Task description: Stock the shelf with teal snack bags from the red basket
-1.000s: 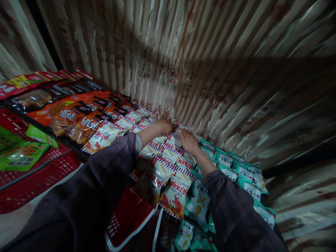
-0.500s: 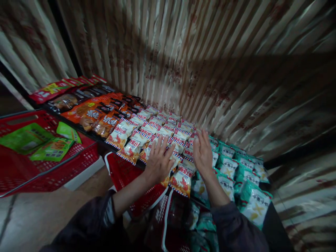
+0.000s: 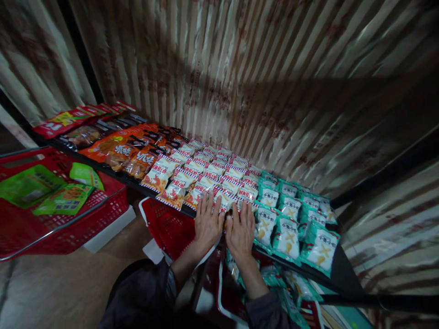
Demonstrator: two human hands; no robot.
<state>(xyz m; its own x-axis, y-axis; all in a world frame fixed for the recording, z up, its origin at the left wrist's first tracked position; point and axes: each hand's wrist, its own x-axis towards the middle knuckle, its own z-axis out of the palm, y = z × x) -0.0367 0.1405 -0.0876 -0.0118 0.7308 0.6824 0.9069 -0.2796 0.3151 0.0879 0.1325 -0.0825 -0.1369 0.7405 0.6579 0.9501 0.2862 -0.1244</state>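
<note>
Both hands lie side by side, palms down, at the front of a dark shelf of snack bags. My left hand [image 3: 208, 219], fingers stretched out, rests on the front white-and-red snack bags [image 3: 178, 183]. Beside it, my right hand [image 3: 240, 228] is also flat with fingers extended, over the front bag of the same rows. What lies under the palms is mostly hidden. Just right of that hand stand rows of teal-and-white snack bags [image 3: 287, 237]. Orange snack bags [image 3: 118, 148] fill the shelf to the left of the white-and-red rows.
Red snack bags [image 3: 61, 123] lie at the shelf's far left end. A red basket [image 3: 51, 233] with green packets [image 3: 65, 198] stands at left. Another red basket [image 3: 166, 228] sits below the shelf front, near one holding teal bags. Corrugated, printed sheeting [image 3: 206, 68] backs the shelf.
My hands have drawn back toward the shelf's front edge and closer together. The right hand has moved left and turned palm down. The view has shifted slightly.
</note>
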